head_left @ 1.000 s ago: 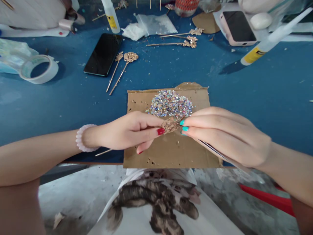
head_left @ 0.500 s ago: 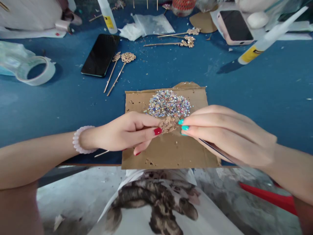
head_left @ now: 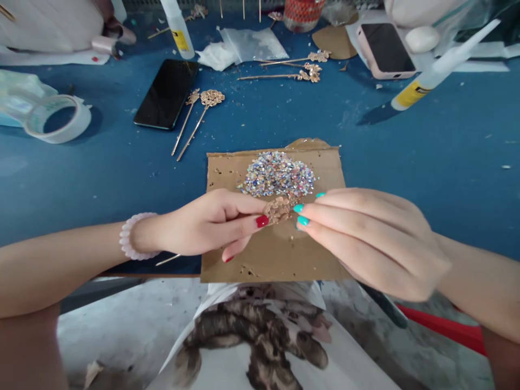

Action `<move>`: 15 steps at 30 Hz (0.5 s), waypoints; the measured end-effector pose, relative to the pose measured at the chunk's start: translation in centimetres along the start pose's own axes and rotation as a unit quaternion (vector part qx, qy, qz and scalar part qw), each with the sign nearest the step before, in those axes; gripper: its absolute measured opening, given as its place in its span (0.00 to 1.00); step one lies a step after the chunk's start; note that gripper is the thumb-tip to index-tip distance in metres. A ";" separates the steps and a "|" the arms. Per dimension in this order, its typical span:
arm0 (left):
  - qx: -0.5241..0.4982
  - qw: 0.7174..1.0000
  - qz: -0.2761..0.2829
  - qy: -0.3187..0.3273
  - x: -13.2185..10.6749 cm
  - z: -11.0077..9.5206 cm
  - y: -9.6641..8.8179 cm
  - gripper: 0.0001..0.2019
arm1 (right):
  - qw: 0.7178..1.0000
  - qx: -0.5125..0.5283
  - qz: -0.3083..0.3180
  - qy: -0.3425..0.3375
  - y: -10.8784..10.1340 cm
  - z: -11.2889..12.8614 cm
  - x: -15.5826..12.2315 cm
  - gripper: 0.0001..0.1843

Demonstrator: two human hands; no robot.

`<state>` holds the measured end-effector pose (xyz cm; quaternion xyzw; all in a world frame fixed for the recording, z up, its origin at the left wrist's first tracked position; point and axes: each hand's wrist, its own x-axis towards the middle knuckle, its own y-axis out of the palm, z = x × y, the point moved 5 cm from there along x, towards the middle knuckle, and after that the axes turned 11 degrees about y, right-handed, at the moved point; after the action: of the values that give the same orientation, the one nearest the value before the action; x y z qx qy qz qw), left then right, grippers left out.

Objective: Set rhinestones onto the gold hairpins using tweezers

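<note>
My left hand, with red nails and a pale beaded bracelet, pinches the ornate head of a gold-coloured hairpin between thumb and fingers. Its thin stem seems to come out beneath the wrist. At the right edge of that head are the turquoise-nailed fingertips of my right hand, pressed close together. From below this hand sticks out the dark end of a slim tool; its tip is hidden. Just beyond the hairpin, a heap of glittering multicoloured chips lies on a cardboard sheet.
Two more hairpins lie beside a black phone. Tape is at left. Further back are several hairpins, a plastic bag and a glue bottle. Another bottle and a pink-cased phone stand right.
My right hand has turned and dropped slightly, its fingers shifting at the hairpin's edge. The tool's dark end now shows lower, under the hand. My left hand keeps its hold.
</note>
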<state>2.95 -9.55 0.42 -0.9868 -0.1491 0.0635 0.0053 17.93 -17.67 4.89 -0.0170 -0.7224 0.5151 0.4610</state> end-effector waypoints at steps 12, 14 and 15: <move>0.014 1.000 0.004 0.015 0.2 0.0 -0.1 0.14 | 0.999 -0.042 0.002 -0.021 0.4 0.2 0.2 0.02; 0.009 1.000 0.007 0.020 0.2 0.1 0.0 0.14 | 0.999 -0.029 0.008 -0.013 0.4 0.1 0.1 0.03; 0.009 1.000 0.008 0.021 0.2 0.1 0.0 0.15 | 1.000 -0.024 0.012 -0.014 0.4 0.1 0.1 0.03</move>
<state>3.10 -9.46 0.32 -0.9889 -0.1405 0.0443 0.0164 17.59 -17.52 4.69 -0.0298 -0.7409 0.5031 0.4439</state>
